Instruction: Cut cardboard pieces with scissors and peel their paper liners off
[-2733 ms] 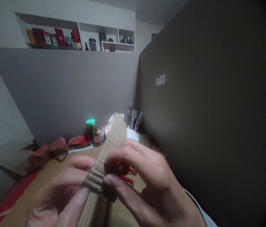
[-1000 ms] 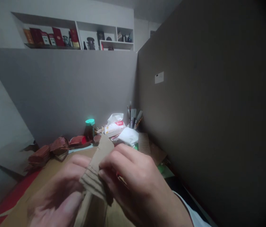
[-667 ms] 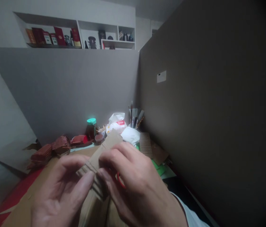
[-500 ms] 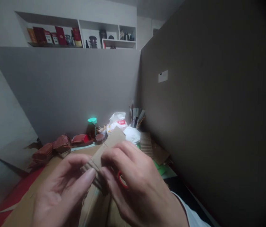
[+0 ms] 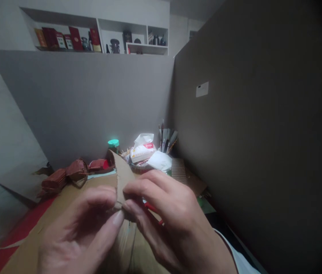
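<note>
A bent strip of brown cardboard (image 5: 124,173) rises between my two hands over the work surface. My left hand (image 5: 83,224) pinches its lower end between thumb and fingers. Closed on the same strip from the other side is my right hand (image 5: 169,213), its thumb and fingertips almost meeting those of the left. Behind the right hand, part of a red loop (image 5: 151,207) like a scissors handle shows; I cannot tell whether it is held or lies on the table. Under the hands lies more brown cardboard (image 5: 72,194).
A tissue pack (image 5: 143,151), a jar with a teal lid (image 5: 113,143) and a holder of brushes (image 5: 166,139) stand at the back. Reddish-brown crafted pieces (image 5: 76,169) line the left. Corrugated cardboard (image 5: 179,170) lies right. Grey panels (image 5: 92,99) enclose the back and right.
The cardboard strip has turned from leaning right to leaning left, and now shows a curved face. Both hands stay closed on it, with their fingertips nearer together. The view has shifted slightly.
</note>
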`<act>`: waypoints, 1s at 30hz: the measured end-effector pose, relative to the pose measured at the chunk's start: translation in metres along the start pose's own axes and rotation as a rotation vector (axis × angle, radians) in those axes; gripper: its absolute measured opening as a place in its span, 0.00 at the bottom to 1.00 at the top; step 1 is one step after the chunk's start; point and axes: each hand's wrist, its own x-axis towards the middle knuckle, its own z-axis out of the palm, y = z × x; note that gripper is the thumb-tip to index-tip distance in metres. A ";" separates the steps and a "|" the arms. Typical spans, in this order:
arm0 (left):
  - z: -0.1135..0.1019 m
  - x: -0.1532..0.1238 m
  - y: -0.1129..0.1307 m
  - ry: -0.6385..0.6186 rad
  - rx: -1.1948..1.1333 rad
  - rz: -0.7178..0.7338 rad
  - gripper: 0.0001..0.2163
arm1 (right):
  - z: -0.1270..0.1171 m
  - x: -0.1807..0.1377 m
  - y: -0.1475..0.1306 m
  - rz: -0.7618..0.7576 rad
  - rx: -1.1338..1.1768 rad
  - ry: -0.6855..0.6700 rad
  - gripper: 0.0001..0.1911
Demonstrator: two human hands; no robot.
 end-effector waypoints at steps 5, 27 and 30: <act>0.003 -0.002 -0.004 -0.032 -0.047 0.110 0.05 | -0.001 0.000 -0.001 -0.063 -0.030 0.030 0.13; 0.014 -0.007 -0.002 0.035 0.140 0.239 0.08 | 0.026 -0.004 0.009 -0.175 -0.194 0.321 0.13; 0.015 -0.007 -0.004 0.035 0.048 0.230 0.10 | 0.024 -0.005 0.007 -0.151 -0.147 0.312 0.11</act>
